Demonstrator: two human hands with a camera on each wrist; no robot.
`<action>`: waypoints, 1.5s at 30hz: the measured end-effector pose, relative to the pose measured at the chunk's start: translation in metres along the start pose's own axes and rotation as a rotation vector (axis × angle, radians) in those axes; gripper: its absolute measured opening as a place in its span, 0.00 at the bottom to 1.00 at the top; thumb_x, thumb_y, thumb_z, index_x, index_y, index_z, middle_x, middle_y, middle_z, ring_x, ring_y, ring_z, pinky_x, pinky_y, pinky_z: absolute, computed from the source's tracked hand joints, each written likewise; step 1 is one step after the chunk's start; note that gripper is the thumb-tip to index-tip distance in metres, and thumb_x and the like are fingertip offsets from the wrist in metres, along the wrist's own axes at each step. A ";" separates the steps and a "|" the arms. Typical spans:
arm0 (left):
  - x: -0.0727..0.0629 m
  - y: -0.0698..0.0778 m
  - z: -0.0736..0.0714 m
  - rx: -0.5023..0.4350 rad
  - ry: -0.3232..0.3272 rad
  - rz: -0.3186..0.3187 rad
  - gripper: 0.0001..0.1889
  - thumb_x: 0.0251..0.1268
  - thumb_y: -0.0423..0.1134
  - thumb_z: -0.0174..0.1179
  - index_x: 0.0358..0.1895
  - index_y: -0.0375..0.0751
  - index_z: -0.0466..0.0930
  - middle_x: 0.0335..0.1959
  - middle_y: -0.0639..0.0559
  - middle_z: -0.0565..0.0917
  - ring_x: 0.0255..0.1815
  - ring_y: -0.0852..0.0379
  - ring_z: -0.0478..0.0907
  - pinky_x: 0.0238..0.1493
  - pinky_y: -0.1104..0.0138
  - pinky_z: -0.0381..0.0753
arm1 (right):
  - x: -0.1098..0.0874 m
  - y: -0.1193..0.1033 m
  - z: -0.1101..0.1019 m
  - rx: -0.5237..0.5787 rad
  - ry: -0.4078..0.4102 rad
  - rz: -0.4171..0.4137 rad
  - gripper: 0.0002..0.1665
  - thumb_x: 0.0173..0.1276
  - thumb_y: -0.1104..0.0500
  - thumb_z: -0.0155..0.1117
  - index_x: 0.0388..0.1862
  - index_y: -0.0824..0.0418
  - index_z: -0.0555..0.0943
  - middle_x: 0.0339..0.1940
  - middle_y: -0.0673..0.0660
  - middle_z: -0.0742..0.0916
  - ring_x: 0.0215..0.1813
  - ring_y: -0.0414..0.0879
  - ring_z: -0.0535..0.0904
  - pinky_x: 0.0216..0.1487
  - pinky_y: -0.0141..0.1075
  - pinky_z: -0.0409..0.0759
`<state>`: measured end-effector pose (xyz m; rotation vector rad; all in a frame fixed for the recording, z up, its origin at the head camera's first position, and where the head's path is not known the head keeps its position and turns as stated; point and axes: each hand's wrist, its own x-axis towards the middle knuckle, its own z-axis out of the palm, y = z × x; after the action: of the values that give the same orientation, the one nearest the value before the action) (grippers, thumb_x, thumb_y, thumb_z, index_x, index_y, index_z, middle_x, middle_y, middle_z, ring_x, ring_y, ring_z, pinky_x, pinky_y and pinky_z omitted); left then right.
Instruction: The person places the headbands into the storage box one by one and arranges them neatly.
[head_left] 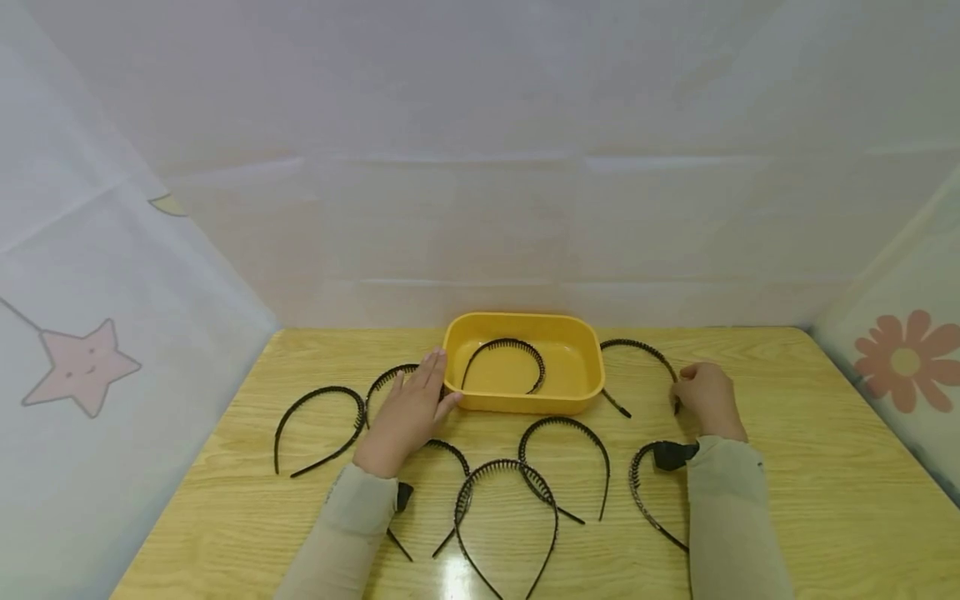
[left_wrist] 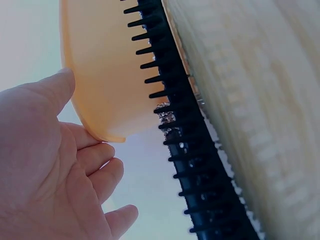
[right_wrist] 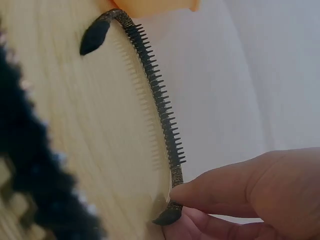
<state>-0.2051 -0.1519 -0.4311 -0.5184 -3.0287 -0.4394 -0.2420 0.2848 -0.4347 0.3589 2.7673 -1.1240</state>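
Note:
A yellow plastic box (head_left: 480,403) stands at the back of the table, with a black toothed headband (head_left: 542,367) inside it. My left hand (head_left: 406,419) rests against the box's left end, fingers extended; in the left wrist view the thumb and fingertips touch the box's edge (left_wrist: 102,137). To the right of the box lies another black toothed headband (head_left: 654,349). The thumb and fingers of my right hand (head_left: 705,396) pinch its right end. In the right wrist view, this headband (right_wrist: 159,95) has its other tip pointing away from my hand.
Several more black headbands lie about the table (head_left: 795,467), among them one at the left (head_left: 281,425), one in front (head_left: 555,533), and one near my right forearm (head_left: 637,492). Behind the table hangs a pale cloth wall (head_left: 480,208).

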 end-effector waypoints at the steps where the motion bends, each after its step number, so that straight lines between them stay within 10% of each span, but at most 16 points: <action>1: 0.001 0.000 0.000 0.002 0.001 0.002 0.40 0.82 0.57 0.46 0.82 0.34 0.44 0.83 0.42 0.47 0.82 0.44 0.49 0.77 0.38 0.48 | 0.000 0.000 0.000 0.003 0.000 0.000 0.30 0.70 0.67 0.54 0.68 0.83 0.67 0.68 0.80 0.72 0.65 0.75 0.69 0.59 0.60 0.76; 16: 0.001 -0.001 -0.001 -0.005 -0.001 -0.004 0.40 0.82 0.57 0.45 0.82 0.34 0.44 0.82 0.39 0.49 0.82 0.43 0.49 0.76 0.38 0.49 | 0.000 0.002 -0.008 0.155 -0.111 0.019 0.35 0.72 0.59 0.56 0.72 0.80 0.65 0.66 0.78 0.75 0.61 0.68 0.76 0.66 0.62 0.71; 29: 0.001 -0.001 0.000 -0.002 -0.003 0.002 0.40 0.82 0.57 0.45 0.82 0.34 0.44 0.82 0.39 0.49 0.82 0.44 0.49 0.76 0.38 0.50 | -0.002 0.004 -0.014 0.436 -0.192 0.019 0.29 0.80 0.58 0.54 0.69 0.80 0.69 0.41 0.55 0.86 0.36 0.39 0.84 0.43 0.34 0.86; 45: 0.001 -0.002 0.002 -0.004 -0.010 0.003 0.40 0.82 0.57 0.44 0.82 0.34 0.43 0.83 0.40 0.48 0.82 0.44 0.48 0.77 0.39 0.49 | -0.005 0.003 -0.021 0.483 -0.151 0.001 0.34 0.81 0.60 0.54 0.78 0.74 0.59 0.56 0.62 0.83 0.38 0.35 0.85 0.49 0.36 0.86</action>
<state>-0.2070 -0.1525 -0.4334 -0.5263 -3.0367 -0.4438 -0.2373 0.3002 -0.4208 0.3060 2.3414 -1.7368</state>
